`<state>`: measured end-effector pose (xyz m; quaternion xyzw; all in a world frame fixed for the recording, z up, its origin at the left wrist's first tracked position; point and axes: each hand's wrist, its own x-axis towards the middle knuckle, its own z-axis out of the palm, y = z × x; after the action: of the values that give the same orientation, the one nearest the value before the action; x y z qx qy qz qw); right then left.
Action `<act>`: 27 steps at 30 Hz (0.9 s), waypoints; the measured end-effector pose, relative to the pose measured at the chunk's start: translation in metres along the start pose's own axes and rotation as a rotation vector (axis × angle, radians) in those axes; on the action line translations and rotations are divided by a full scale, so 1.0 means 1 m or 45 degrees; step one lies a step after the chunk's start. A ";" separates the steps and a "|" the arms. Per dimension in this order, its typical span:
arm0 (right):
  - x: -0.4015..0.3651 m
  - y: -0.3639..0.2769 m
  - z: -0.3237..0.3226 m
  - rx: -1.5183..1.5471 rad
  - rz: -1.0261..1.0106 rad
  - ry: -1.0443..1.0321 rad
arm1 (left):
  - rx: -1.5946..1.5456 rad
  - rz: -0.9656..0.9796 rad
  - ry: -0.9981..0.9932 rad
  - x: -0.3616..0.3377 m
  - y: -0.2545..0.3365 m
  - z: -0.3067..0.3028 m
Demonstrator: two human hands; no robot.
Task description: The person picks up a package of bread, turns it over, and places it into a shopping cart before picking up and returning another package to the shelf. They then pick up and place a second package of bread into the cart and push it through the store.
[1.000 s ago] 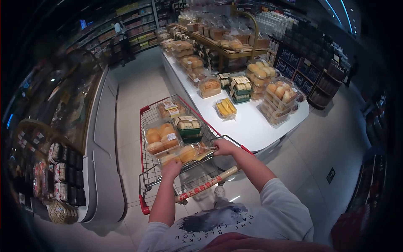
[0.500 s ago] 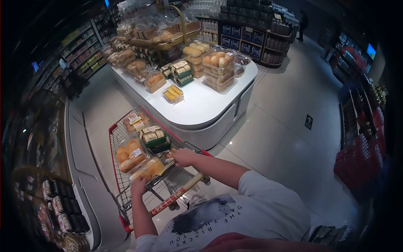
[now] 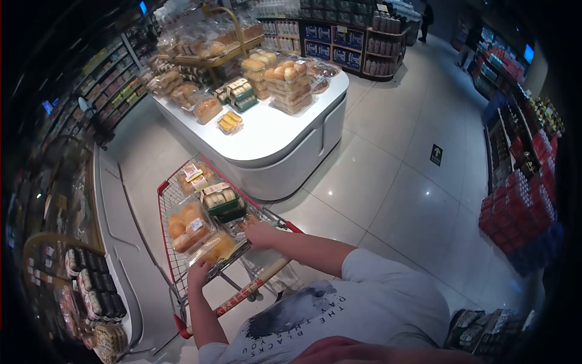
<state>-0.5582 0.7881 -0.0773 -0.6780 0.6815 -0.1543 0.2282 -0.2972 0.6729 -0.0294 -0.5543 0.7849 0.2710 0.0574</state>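
My left hand [image 3: 199,274] is closed on the near edge of a clear plastic pack of yellow bread [image 3: 217,247] in the shopping cart [image 3: 162,209]. My right hand [image 3: 260,235] reaches over the cart's near right corner, its fingers curled at a wrapped brown baked item [image 3: 247,222]; the fingertips are partly hidden. Beyond the left hand lies a clear box of round buns [image 3: 187,227] with a white label. Beside it stands a green-tray pack of pale pastries [image 3: 221,201]. At the cart's far end sits a labelled pack of baked goods [image 3: 195,176].
A white display counter [image 3: 254,145] with stacked bread boxes [image 3: 287,85] stands just past the cart. A low grey-white counter [image 3: 118,224] runs along the left. Red-packed goods [image 3: 515,203] are stacked at right. Tiled floor [image 3: 388,182] lies between; people are far off.
The display counter has shifted left in view, and more floor shows at right. Both hands stay low over the cart, moving only slightly. The picture is brighter.
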 end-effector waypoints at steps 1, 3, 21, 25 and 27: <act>-0.014 -0.003 0.001 0.010 0.005 -0.021 | 0.032 0.031 0.006 -0.012 -0.001 0.007; -0.043 -0.008 0.002 0.029 0.015 -0.062 | 0.028 -0.020 -0.018 -0.039 0.001 0.016; -0.209 -0.127 0.087 0.106 0.245 -0.017 | 0.288 0.117 -0.144 -0.222 -0.061 0.032; -0.243 -0.161 0.097 0.187 0.392 0.029 | 0.381 0.266 -0.151 -0.244 -0.079 0.028; -0.262 -0.184 0.105 0.161 0.399 0.002 | 0.375 0.248 -0.185 -0.266 -0.087 0.025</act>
<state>-0.3528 1.0525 -0.0440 -0.5476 0.7679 -0.1600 0.2913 -0.1235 0.8870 0.0219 -0.4404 0.8597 0.1966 0.1679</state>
